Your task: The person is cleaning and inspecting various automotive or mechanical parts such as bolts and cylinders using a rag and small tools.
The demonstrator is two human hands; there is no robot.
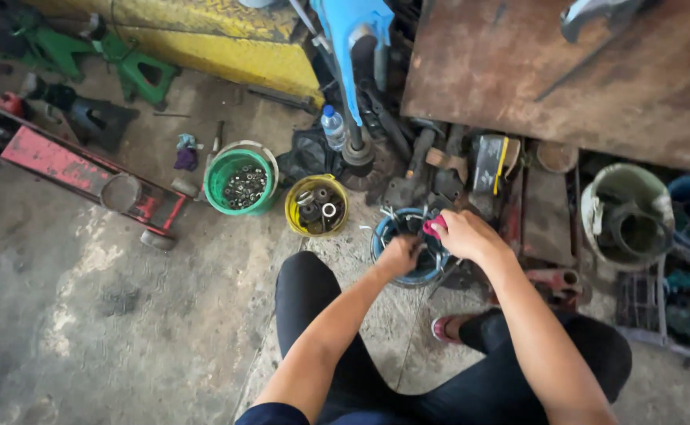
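The blue bucket point(405, 250) stands on the concrete floor point(85, 315), directly ahead of the person's knees, and holds loose metal parts. Both hands are over its opening. The right hand point(463, 234) is at the bucket's far right rim, fingers closed around a small pink object point(434, 227). The left hand point(398, 256) reaches into the bucket's centre, fingers curled among the parts; whether it grips anything cannot be told.

Just left of the blue bucket stands a yellow bucket point(316, 206) containing rings and bearings. Further left of the blue bucket is a green bucket point(240, 180) filled with small nuts. A plastic bottle point(332, 127) stands behind the yellow bucket, up and left of the blue bucket. A red floor jack point(85, 169) lies far left of the blue bucket. A blue stand point(350, 47) rises behind the blue bucket. A rusty steel plate point(565, 79) lies up and right of it. A grey pail point(627, 214) stands well to its right.
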